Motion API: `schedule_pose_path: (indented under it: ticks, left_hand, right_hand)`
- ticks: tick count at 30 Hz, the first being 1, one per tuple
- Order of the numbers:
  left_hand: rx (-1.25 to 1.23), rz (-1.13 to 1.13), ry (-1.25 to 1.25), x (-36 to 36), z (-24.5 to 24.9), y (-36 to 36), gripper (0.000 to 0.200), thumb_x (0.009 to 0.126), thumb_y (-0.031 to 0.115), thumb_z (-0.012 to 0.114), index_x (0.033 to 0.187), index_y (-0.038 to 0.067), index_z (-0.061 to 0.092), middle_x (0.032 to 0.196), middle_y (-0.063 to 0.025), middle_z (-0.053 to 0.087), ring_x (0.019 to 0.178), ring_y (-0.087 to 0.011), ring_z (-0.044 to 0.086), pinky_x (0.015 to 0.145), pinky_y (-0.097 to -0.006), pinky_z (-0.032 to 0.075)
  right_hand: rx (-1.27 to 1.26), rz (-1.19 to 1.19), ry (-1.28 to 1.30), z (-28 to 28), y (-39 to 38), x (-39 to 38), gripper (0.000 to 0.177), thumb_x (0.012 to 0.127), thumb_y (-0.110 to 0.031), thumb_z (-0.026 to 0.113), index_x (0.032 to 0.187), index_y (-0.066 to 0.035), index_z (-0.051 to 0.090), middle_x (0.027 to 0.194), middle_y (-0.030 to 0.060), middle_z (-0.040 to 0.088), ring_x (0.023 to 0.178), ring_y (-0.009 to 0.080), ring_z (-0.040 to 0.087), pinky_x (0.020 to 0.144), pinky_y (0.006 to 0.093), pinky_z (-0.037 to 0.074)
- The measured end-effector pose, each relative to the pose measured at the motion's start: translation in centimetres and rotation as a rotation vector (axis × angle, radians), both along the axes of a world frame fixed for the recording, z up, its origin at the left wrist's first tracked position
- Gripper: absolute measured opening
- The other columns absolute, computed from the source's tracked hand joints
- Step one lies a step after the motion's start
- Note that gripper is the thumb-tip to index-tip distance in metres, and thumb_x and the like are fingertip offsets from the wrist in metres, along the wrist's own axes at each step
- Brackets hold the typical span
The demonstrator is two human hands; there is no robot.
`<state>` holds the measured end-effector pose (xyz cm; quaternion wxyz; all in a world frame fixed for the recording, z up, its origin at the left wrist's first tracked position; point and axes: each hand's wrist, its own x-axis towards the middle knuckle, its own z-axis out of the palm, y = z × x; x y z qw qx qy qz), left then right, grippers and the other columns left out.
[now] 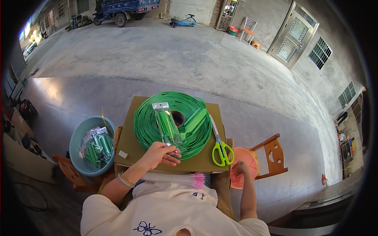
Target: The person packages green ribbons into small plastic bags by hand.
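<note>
My left hand [159, 154] pinches the lower end of a clear plastic packet [167, 126] with green strips inside, held upright over the roll. Beneath it, a large roll of green plastic strapping [147, 118] lies flat on a brown cardboard box [132, 114]. A folded piece of green strapping [193, 121] rests on the roll's right side. Green-handled scissors [221, 152] lie at the box's right edge. My right hand [241, 168] is down in a pink basin [246, 155], its fingers curled; what they grip is hidden.
On the left, a blue tub [75, 141] holds several filled green packets [98, 149]. A bundle of clear sleeves with pink ends [185, 180] lies across my lap. Wooden chairs [275, 157] flank the box. A blue truck [126, 7] stands far off.
</note>
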<state>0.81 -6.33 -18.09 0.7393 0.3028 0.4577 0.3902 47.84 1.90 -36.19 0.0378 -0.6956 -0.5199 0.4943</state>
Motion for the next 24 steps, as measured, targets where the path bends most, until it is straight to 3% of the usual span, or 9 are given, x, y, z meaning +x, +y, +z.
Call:
schedule_pose_path:
  ticks: [3, 6, 9, 12, 15, 17, 20, 24]
  left_hand:
    - [-0.001, -0.002, 0.001, 0.0, 0.0, 0.0, 0.026, 0.088, 0.02, 0.053, 0.092, -0.005, 0.059, 0.088, -0.0157, 0.063, 0.073, -0.0263, 0.066, 0.062, -0.034, 0.056]
    - [-0.003, -0.005, 0.004, 0.0, -0.1, -0.1, 0.026, 0.088, 0.02, 0.053, 0.093, -0.005, 0.059, 0.089, -0.0157, 0.063, 0.073, -0.0261, 0.066, 0.062, -0.0339, 0.056]
    - [0.0, -0.004, 0.004, 0.1, 0.0, -0.1, 0.026, 0.088, 0.02, 0.052, 0.093, -0.005, 0.059, 0.089, -0.0157, 0.063, 0.072, -0.026, 0.066, 0.061, -0.0338, 0.056]
    - [0.006, -0.007, 0.008, 0.1, 0.0, -0.1, 0.026, 0.088, 0.02, 0.052, 0.093, -0.005, 0.059, 0.089, -0.0156, 0.063, 0.072, -0.0259, 0.066, 0.061, -0.0336, 0.056]
    - [0.006, -0.008, 0.002, 0.0, 0.2, 0.1, 0.026, 0.088, 0.019, 0.052, 0.093, -0.006, 0.059, 0.089, -0.017, 0.063, 0.072, -0.0274, 0.066, 0.06, -0.0349, 0.056]
    - [0.0, 0.003, 0.002, -0.1, 0.1, -0.1, 0.026, 0.088, 0.018, 0.052, 0.093, -0.006, 0.059, 0.089, -0.0178, 0.063, 0.072, -0.0282, 0.066, 0.06, -0.0354, 0.056]
    - [-0.002, -0.009, 0.006, 0.0, 0.2, 0.2, 0.025, 0.088, 0.018, 0.052, 0.092, -0.006, 0.059, 0.088, -0.0178, 0.064, 0.071, -0.0281, 0.066, 0.058, -0.035, 0.056]
    - [-0.013, -0.039, -0.002, 0.0, 1.1, -0.1, 0.025, 0.088, 0.02, 0.052, 0.092, -0.004, 0.06, 0.087, -0.0163, 0.064, 0.071, -0.0268, 0.066, 0.058, -0.0343, 0.056]
  right_hand:
    - [-0.01, -0.146, 0.21, 6.5, 0.2, -0.7, 0.025, 0.079, -0.016, 0.062, 0.092, 0.006, 0.061, 0.085, 0.0185, 0.064, 0.069, 0.0253, 0.065, 0.065, 0.0331, 0.056]
    - [0.07, -0.281, 0.396, 11.2, 0.1, -0.1, 0.028, 0.083, -0.01, 0.056, 0.104, 0.009, 0.054, 0.092, 0.0198, 0.063, 0.083, 0.0285, 0.065, 0.07, 0.0351, 0.056]
    - [0.129, -0.392, 0.678, 10.2, -0.1, 1.4, 0.029, 0.084, -0.013, 0.056, 0.104, 0.006, 0.055, 0.092, 0.0172, 0.063, 0.08, 0.0269, 0.064, 0.074, 0.036, 0.055]
    - [0.113, -0.734, 1.095, 0.7, 0.0, 2.3, 0.021, 0.082, -0.013, 0.055, 0.096, 0.002, 0.059, 0.089, 0.016, 0.064, 0.079, 0.0251, 0.064, 0.072, 0.0389, 0.053]
    - [0.574, 0.167, -0.783, -7.8, -1.4, 3.3, 0.017, 0.078, -0.016, 0.059, 0.085, -0.001, 0.062, 0.08, 0.0156, 0.065, 0.077, 0.0233, 0.064, 0.069, 0.0399, 0.052]
    - [0.574, -0.072, -0.49, -5.9, 0.8, 3.7, 0.015, 0.074, -0.014, 0.061, 0.08, 0.0, 0.062, 0.071, 0.0137, 0.062, 0.066, 0.021, 0.063, 0.058, 0.0359, 0.05]
    - [0.598, -0.261, -0.146, 7.7, 1.5, -0.7, 0.012, 0.07, -0.01, 0.063, 0.071, 0.003, 0.061, 0.057, 0.0097, 0.058, 0.044, 0.0169, 0.058, 0.037, 0.0286, 0.045]
    - [0.889, -0.248, -0.085, 20.9, 0.6, -9.0, 0.016, 0.073, -0.01, 0.066, 0.078, 0.005, 0.063, 0.061, 0.0084, 0.059, 0.052, 0.0131, 0.059, 0.046, 0.0238, 0.048]
